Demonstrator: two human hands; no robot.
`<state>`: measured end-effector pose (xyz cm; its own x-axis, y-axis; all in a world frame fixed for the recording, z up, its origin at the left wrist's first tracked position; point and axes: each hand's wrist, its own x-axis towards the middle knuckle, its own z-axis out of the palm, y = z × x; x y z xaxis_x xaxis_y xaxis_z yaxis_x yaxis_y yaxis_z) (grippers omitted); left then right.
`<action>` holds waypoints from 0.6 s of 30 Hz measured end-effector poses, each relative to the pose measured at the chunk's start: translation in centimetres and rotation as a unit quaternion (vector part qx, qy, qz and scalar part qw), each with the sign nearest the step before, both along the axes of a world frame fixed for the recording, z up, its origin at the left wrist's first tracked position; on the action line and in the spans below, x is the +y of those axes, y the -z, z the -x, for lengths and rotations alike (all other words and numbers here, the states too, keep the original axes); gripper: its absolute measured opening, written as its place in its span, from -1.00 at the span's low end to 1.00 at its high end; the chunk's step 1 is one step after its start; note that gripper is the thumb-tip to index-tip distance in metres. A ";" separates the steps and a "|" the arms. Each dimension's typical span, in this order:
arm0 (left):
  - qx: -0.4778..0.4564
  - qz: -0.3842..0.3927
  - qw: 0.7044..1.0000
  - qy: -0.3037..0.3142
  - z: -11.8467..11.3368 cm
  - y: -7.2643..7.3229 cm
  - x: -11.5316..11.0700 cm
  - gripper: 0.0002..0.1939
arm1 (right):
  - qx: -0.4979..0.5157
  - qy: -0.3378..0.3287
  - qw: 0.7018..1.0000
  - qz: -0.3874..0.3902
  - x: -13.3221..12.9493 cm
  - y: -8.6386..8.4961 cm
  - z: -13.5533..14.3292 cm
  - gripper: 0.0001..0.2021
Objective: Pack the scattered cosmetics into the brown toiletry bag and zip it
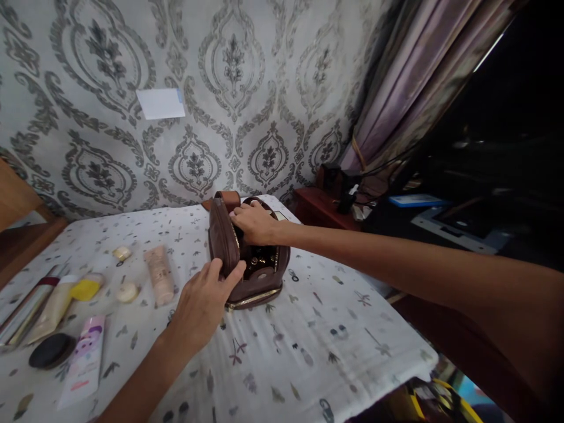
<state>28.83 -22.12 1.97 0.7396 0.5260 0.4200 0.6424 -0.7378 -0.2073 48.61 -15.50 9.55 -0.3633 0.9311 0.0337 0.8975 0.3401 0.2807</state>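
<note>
A dark brown zippered bag (220, 241) stands unzipped on the cloth-covered table, its mouth gaping toward me. My left hand (200, 305) holds the near left edge of the bag, fingers on the outer wall and thumb at the rim. Reaching across from the right, my right hand (255, 224) is at the upper part of the opening, with its fingers bent and partly inside. Whether those fingers grasp anything is hidden. Small gold-coloured bits (256, 260) show on the dark lining below the right hand. A brown strap (228, 200) loops up behind the bag.
Left of the bag lie a beige tube (159, 275), a small round jar (127, 292), a yellow-topped item (87, 288), a white-and-pink tube (83, 364), a black round compact (51, 350) and several slim items. A patterned wall (233, 135) stands behind; a reddish-brown cabinet (321, 207) is at right.
</note>
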 end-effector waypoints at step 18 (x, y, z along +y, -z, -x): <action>-0.036 -0.025 0.998 0.037 0.1 0.2 0.2 -0.23 | -0.105 0.064 0.991 0.056 1.3 2.0 2.3 -0.69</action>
<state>28.69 -21.90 1.77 0.7433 0.4476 0.4972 0.6004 -0.7742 -0.2005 46.31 -14.20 7.56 -0.2303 0.9635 -0.1366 0.8613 0.2671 0.4322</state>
